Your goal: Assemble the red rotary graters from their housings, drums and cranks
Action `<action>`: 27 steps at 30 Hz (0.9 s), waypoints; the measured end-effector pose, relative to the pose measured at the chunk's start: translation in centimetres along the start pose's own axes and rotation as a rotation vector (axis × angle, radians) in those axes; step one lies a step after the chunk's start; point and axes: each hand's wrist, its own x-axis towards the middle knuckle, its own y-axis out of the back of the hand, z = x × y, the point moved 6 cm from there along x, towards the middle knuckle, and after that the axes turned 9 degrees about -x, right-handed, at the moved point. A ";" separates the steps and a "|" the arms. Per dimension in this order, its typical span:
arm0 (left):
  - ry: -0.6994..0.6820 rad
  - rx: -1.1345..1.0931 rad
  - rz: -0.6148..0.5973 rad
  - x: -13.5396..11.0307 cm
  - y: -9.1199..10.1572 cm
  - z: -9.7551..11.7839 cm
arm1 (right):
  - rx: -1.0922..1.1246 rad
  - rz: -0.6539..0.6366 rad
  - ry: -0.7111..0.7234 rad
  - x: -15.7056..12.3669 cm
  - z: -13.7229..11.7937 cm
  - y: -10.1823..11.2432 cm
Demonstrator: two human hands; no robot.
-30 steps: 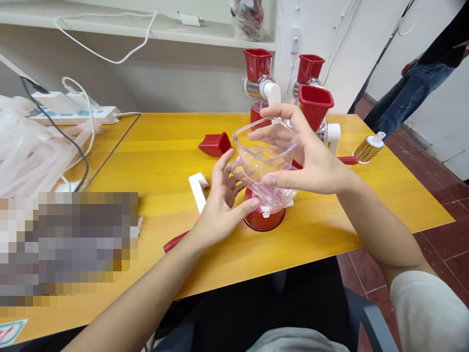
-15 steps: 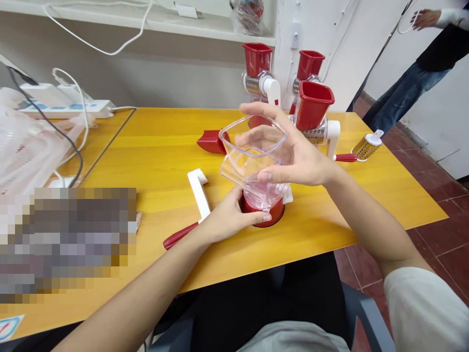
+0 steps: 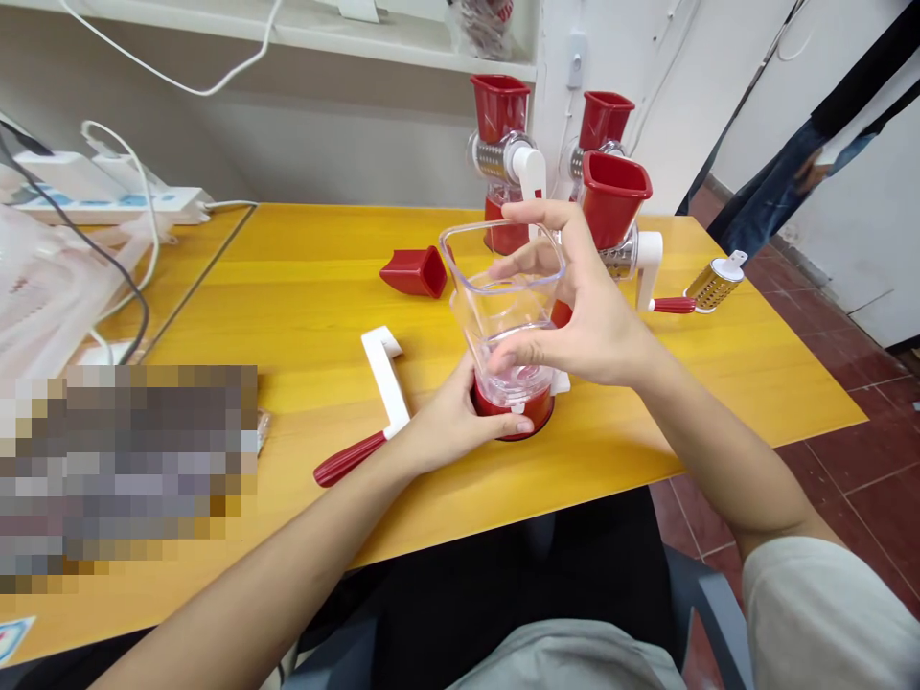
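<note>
My left hand (image 3: 456, 417) is closed around the red round base (image 3: 512, 425) of a rotary grater, low on the table. On that base stands a clear plastic grater housing (image 3: 471, 311), roughly upright with its squarish opening on top. My right hand (image 3: 593, 331) grips the housing from the right, thumb across the front and fingers behind it. Left of my hands lies a white crank with a red handle (image 3: 350, 460). A loose red hopper (image 3: 421, 272) rests on its side farther back.
Several assembled red graters (image 3: 614, 196) stand at the back right. Near the right edge lies a drum blade (image 3: 713, 283). At left are a power strip (image 3: 165, 204), cables, a plastic bag (image 3: 57, 278) and a blurred-out area. A person (image 3: 783, 182) stands beyond the table.
The clear housing has gone from tilted to more upright and turned on the base, with my right hand moving along. My left hand stays at the base. The person's hand behind has dropped lower.
</note>
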 end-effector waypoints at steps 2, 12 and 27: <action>-0.047 0.027 0.002 -0.1 -0.2 0.7 | -0.075 0.087 -0.035 -0.8 -0.7 -0.2; -0.139 0.110 0.079 -0.6 -1.1 1.9 | -0.160 0.277 -0.064 -2.6 -1.4 -1.7; -0.101 0.250 0.405 -1.2 0.2 0.8 | -0.269 1.006 -0.174 -11.4 7.9 22.2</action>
